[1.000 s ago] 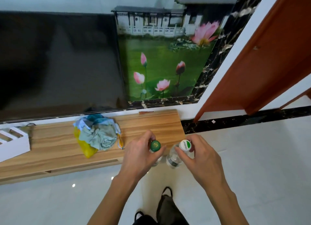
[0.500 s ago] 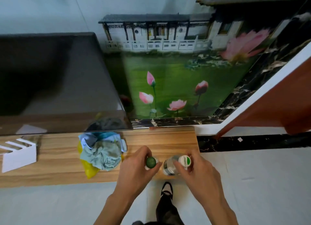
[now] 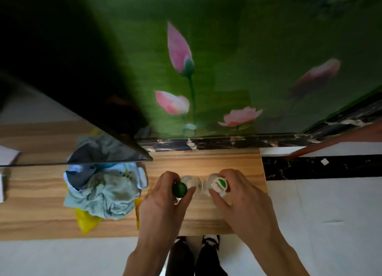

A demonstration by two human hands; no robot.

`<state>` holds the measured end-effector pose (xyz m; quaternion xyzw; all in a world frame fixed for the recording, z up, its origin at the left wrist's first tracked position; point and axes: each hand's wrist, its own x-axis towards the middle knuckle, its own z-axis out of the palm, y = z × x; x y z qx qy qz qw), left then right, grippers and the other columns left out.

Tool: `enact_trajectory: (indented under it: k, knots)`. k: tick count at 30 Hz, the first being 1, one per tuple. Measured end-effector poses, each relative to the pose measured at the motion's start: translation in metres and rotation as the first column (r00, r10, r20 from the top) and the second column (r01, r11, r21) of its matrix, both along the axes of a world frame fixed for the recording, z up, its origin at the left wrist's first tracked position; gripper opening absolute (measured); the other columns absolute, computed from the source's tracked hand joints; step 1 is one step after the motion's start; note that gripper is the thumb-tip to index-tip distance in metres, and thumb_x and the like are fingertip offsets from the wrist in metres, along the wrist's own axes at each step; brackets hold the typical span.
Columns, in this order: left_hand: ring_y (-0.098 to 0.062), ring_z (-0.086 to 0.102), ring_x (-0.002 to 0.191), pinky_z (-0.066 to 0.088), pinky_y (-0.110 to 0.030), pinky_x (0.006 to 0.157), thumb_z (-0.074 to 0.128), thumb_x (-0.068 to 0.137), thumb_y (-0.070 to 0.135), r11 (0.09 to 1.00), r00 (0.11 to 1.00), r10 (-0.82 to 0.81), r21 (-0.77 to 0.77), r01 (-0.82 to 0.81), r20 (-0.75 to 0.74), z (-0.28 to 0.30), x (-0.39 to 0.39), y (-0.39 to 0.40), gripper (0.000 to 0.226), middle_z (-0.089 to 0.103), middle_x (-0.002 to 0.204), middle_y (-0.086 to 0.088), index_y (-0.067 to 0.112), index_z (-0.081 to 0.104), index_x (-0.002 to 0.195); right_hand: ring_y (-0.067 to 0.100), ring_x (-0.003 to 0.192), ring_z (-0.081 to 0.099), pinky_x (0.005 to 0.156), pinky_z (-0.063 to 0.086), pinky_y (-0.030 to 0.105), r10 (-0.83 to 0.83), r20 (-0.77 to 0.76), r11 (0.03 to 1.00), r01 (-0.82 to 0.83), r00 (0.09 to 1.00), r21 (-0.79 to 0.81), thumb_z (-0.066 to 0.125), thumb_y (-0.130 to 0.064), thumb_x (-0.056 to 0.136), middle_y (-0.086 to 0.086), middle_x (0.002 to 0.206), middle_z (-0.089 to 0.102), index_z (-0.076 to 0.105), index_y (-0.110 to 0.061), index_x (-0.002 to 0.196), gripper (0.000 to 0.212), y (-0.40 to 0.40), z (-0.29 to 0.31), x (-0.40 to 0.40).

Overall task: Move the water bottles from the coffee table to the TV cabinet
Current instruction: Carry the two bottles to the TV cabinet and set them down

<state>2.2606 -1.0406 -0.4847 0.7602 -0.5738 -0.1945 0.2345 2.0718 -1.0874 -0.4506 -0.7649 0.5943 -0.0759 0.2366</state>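
Observation:
I look straight down on two clear water bottles over the right end of the wooden TV cabinet. The bottle with the green cap is gripped at the neck by my left hand. Right beside it, the bottle with the white cap bearing a green logo is held by my right hand. Both bottles stand upright; whether their bases touch the cabinet top is hidden by caps and fingers.
A crumpled pale blue cloth on a yellow bag lies left of my left hand. The TV screen edge overhangs the cabinet behind it. A lotus mural wall rises behind; white floor tiles spread to the right.
I have stepped up to the cabinet and leaned over it. Both hands have carried the bottles forward from the front edge to above the cabinet's right end.

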Motion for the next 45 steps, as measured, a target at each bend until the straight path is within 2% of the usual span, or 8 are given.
enact_trajectory:
  k: [3,8,13,20,28,32,38,45]
  knots:
    - [0.003,0.050,0.054,0.032,-0.007,0.046,0.071,0.088,0.053,1.000,1.000,-0.013,-0.027,0.014,0.009,-0.042,0.011,-0.013,0.036,0.052,0.082,0.018,0.032,0.045,0.101,0.005,0.063,0.064,0.045,0.035,0.013,0.000,-0.052,1.000,-0.001,0.999,-0.024,0.075,-0.045,0.085,-0.014,0.091,0.067,0.056,-0.031,0.107,0.033,-0.018,-0.045,0.008]
    - [-0.008,0.058,0.058,0.053,-0.037,0.046,0.071,0.092,0.044,0.997,0.999,-0.026,-0.069,0.027,0.022,-0.106,0.028,-0.031,0.032,0.054,0.091,0.014,0.029,0.046,0.105,0.008,0.063,0.064,0.047,0.022,0.013,0.051,-0.123,0.997,-0.057,0.991,-0.050,0.073,-0.044,0.087,-0.012,0.091,0.067,0.058,-0.028,0.109,0.031,-0.038,-0.116,0.018]
    - [-0.013,0.056,0.058,0.051,-0.036,0.046,0.068,0.093,0.046,0.997,0.999,-0.046,-0.063,0.047,0.014,-0.156,0.035,-0.045,0.031,0.053,0.092,0.014,0.029,0.045,0.105,0.011,0.071,0.066,0.055,0.047,0.022,0.088,-0.129,0.994,-0.096,0.988,-0.058,0.069,-0.043,0.089,-0.009,0.098,0.068,0.057,-0.028,0.113,0.031,-0.054,-0.168,0.033]
    - [-0.013,0.057,0.057,0.034,-0.023,0.050,0.070,0.093,0.042,0.998,0.999,-0.028,-0.062,0.030,0.030,-0.207,0.045,-0.067,0.033,0.056,0.097,0.012,0.025,0.047,0.109,0.019,0.083,0.069,0.068,0.052,0.032,0.140,-0.156,0.987,-0.151,0.978,-0.062,0.069,-0.040,0.090,-0.003,0.105,0.070,0.059,-0.024,0.117,0.033,-0.080,-0.206,0.052]
    - [-0.008,0.047,0.060,0.024,-0.009,0.052,0.072,0.094,0.039,1.000,1.000,-0.007,-0.030,0.007,0.024,-0.235,0.058,-0.082,0.033,0.050,0.098,0.016,0.023,0.047,0.108,0.019,0.084,0.069,0.069,0.056,0.034,0.154,-0.152,0.988,-0.157,0.976,-0.005,0.062,-0.040,0.096,0.000,0.109,0.069,0.053,-0.023,0.127,0.037,-0.092,-0.226,0.063]
    - [-0.007,0.041,0.065,0.021,-0.007,0.054,0.071,0.094,0.041,1.000,1.000,0.014,-0.020,-0.013,0.023,-0.240,0.061,-0.084,0.032,0.045,0.097,0.019,0.023,0.047,0.107,0.018,0.090,0.070,0.065,0.040,0.024,0.153,-0.105,0.988,-0.153,0.983,0.013,0.061,-0.038,0.097,0.000,0.116,0.066,0.053,-0.023,0.128,0.035,-0.096,-0.230,0.066]
    - [-0.021,0.067,0.087,0.037,-0.026,0.058,0.072,0.092,0.048,1.000,0.999,0.017,0.008,-0.018,0.043,-0.239,0.056,-0.086,0.043,0.061,0.110,0.008,0.024,0.048,0.117,0.018,0.098,0.068,0.070,0.038,0.023,0.153,-0.077,0.988,-0.151,0.985,0.040,0.063,-0.038,0.096,0.001,0.120,0.063,0.048,-0.024,0.134,0.043,-0.097,-0.235,0.067]
    - [-0.025,0.068,0.091,0.045,-0.029,0.061,0.067,0.092,0.056,0.998,0.996,-0.054,0.049,0.051,0.069,-0.201,0.052,-0.071,0.053,0.062,0.108,0.002,0.019,0.053,0.127,0.018,0.108,0.065,0.077,0.047,0.025,0.133,-0.122,0.991,-0.135,0.984,-0.008,0.068,-0.051,0.091,0.000,0.126,0.062,0.041,-0.026,0.145,0.065,-0.083,-0.208,0.046]
